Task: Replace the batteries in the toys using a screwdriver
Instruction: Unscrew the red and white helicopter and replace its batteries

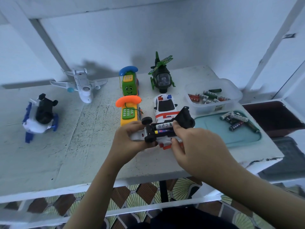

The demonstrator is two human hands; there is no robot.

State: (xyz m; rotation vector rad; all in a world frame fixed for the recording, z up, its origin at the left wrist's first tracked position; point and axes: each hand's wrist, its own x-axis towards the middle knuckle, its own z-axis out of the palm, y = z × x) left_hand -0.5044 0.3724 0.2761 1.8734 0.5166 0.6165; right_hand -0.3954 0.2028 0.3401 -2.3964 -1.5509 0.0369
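Head view: the left grip point(127, 138) curls round the nose of the upturned toy car point(140, 135), and the right grip point(193, 144) pinches its tail. Two batteries point(163, 128) lie bare between them. The car is probably light, stiff, brittle plastic, best held by the body sides, not the wheels or raised black cover point(184, 118). It is held over the desk point(82, 146), with spare cells in the tub point(208, 108) beyond.

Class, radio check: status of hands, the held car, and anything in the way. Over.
Left hand grips upturned car. Right hand grips its other end, thumb by raised cover. Two batteries in open bay. Nothing in the way.
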